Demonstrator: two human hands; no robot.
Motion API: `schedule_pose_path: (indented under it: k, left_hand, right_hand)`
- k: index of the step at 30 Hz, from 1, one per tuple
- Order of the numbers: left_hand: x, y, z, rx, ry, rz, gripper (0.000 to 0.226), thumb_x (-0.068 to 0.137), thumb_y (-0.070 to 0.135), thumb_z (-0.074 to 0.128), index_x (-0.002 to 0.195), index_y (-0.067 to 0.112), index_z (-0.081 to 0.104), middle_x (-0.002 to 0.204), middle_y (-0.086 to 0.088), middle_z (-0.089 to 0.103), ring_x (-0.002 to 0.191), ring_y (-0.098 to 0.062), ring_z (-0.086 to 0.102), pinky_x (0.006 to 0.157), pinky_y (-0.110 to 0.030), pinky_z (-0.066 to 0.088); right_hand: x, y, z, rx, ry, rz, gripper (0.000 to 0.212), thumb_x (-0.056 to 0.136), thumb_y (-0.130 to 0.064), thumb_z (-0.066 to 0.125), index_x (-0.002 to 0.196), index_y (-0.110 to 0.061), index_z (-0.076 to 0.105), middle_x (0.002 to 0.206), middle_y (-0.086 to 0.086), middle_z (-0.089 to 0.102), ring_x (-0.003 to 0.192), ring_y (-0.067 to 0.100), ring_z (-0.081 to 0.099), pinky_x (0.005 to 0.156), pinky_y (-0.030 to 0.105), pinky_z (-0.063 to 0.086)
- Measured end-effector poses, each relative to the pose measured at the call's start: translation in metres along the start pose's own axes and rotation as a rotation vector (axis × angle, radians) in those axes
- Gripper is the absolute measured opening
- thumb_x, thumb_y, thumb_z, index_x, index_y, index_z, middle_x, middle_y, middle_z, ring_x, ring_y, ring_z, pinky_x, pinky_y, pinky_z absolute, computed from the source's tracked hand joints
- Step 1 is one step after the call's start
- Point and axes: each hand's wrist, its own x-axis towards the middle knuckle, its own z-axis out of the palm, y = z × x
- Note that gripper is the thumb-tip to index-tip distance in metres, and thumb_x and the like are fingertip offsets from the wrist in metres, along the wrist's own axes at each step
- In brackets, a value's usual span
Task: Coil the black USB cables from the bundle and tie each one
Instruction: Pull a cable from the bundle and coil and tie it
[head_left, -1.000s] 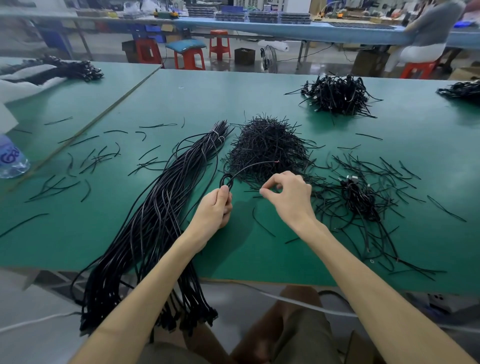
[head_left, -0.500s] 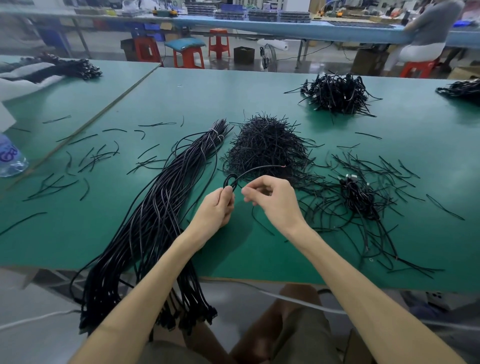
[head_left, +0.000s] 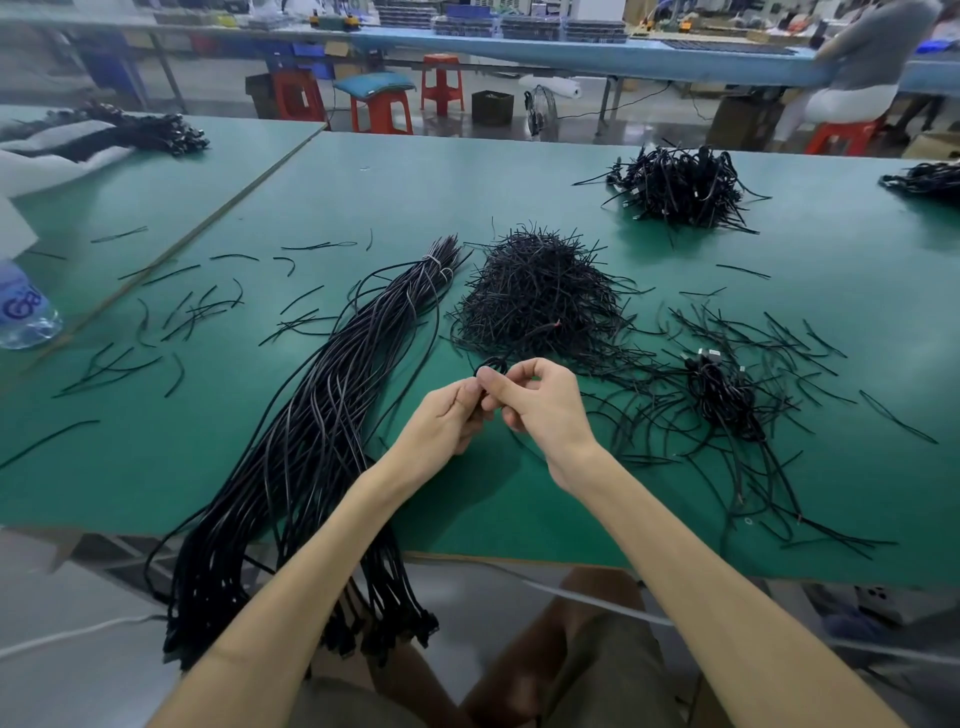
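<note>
**One cable, both hands pinched at the loop**

I had both hands meeting low over the near middle of the green table (head_left: 467, 182), just in front of the tie heap (head_left: 540, 296). The left hand (head_left: 447, 415) gripped the cable (head_left: 491, 364), fingers curled round its gathered turns. The right hand (head_left: 545, 410) pinched the same small loop from the other side, thumb on top. Only the top arc of the loop showed above the fingers. A loose tail (head_left: 535, 332) ran up and right from it over the heap. I could not tell how many turns sat inside the left fist.

I judged this to be the end of the winding, with no tie on yet. To do it well, I wanted the left hand to do all the holding, pinching where the turns cross so none could spring out. The right hand should lay the tail round at the same loop size without twisting it. After that only the right hand should let go and draw a single tie from the heap. Any slack in the left grip would probably let the cable unwind.

The bundle (head_left: 322, 415) lay just left of the left forearm, its plug ends hanging over the table's near edge.
</note>
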Motion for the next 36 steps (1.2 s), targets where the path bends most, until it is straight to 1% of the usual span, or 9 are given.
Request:
schedule_pose_path:
  k: [3,6,11,17,24,28,31,34,36]
  left_hand:
    - [-0.001,0.002,0.0,0.016,-0.008,-0.018,0.045,0.113,0.028,0.024,0.087,0.008,0.054,0.055,0.017,0.047,0.051,-0.003,0.03,0.047,-0.017,0.023]
    - [-0.002,0.004,0.0,0.027,-0.005,-0.033,0.047,0.113,0.031,0.025,0.087,0.007,0.055,0.054,0.015,0.045,0.051,-0.005,0.029,0.048,-0.021,0.021]
    - [-0.001,0.003,-0.004,-0.047,0.084,-0.076,0.051,0.113,0.037,0.03,0.079,0.007,0.054,0.059,0.003,0.031,0.051,-0.012,0.022,0.047,-0.023,0.02]
    - [0.0,0.0,-0.007,-0.149,0.126,-0.132,0.054,0.111,0.041,0.035,0.067,0.017,0.052,0.053,0.006,0.029,0.046,-0.011,0.022,0.041,-0.019,0.021]
    - [-0.002,0.001,-0.005,-0.116,0.123,-0.123,0.062,0.11,0.043,0.036,0.051,0.026,0.043,0.049,0.008,0.033,0.043,-0.012,0.022,0.041,-0.021,0.02]
    - [-0.002,-0.001,-0.006,-0.093,0.082,-0.132,0.066,0.111,0.036,0.035,0.047,0.028,0.049,0.054,0.004,0.039,0.044,-0.01,0.024,0.041,-0.02,0.02]
    - [-0.002,-0.003,-0.007,-0.089,0.068,-0.153,0.061,0.11,0.032,0.035,0.05,0.028,0.045,0.056,-0.002,0.043,0.044,-0.009,0.026,0.041,-0.02,0.02]
    - [-0.002,-0.004,-0.007,-0.088,0.075,-0.164,0.058,0.11,0.031,0.036,0.052,0.027,0.039,0.055,-0.004,0.039,0.043,-0.011,0.024,0.041,-0.02,0.019]
    - [-0.002,-0.004,-0.008,-0.08,0.078,-0.166,0.058,0.11,0.03,0.036,0.052,0.025,0.036,0.057,-0.009,0.038,0.042,-0.011,0.023,0.041,-0.019,0.019]
  right_hand:
    - [0.001,0.0,-0.001,0.003,-0.012,0.032,0.037,0.085,-0.029,0.082,0.086,-0.014,0.048,0.064,0.006,0.068,0.046,0.011,0.041,0.045,0.021,0.037]
    - [0.001,0.002,0.0,0.042,-0.041,0.05,0.038,0.086,-0.027,0.081,0.086,-0.015,0.045,0.063,0.005,0.067,0.047,0.012,0.038,0.046,0.022,0.035]
    - [-0.003,0.007,-0.004,0.059,-0.118,0.051,0.032,0.087,-0.021,0.08,0.1,-0.007,0.054,0.076,0.007,0.073,0.057,0.011,0.056,0.054,0.022,0.045]
    - [-0.005,0.014,-0.01,-0.014,-0.165,-0.012,0.029,0.088,-0.01,0.077,0.109,-0.006,0.058,0.089,0.012,0.077,0.072,0.016,0.068,0.059,0.024,0.048]
    - [-0.007,0.017,-0.009,-0.071,-0.195,-0.056,0.036,0.087,-0.016,0.08,0.117,-0.016,0.059,0.08,0.004,0.074,0.066,0.014,0.066,0.059,0.024,0.048]
    - [-0.009,0.016,-0.012,-0.115,-0.334,-0.081,0.05,0.09,-0.018,0.077,0.135,-0.026,0.056,0.076,0.001,0.07,0.059,0.017,0.056,0.055,0.024,0.043]
    - [-0.009,0.015,-0.016,-0.146,-0.416,-0.104,0.047,0.093,-0.019,0.074,0.134,-0.037,0.058,0.075,0.002,0.067,0.058,0.017,0.052,0.055,0.024,0.042]
    - [-0.01,0.016,-0.017,-0.187,-0.397,-0.145,0.047,0.094,-0.018,0.072,0.135,-0.034,0.059,0.073,0.004,0.065,0.056,0.018,0.05,0.054,0.021,0.045]
    - [-0.01,0.017,-0.015,-0.248,-0.381,-0.197,0.049,0.095,-0.014,0.071,0.138,-0.032,0.056,0.072,0.005,0.064,0.055,0.024,0.051,0.056,0.025,0.047]
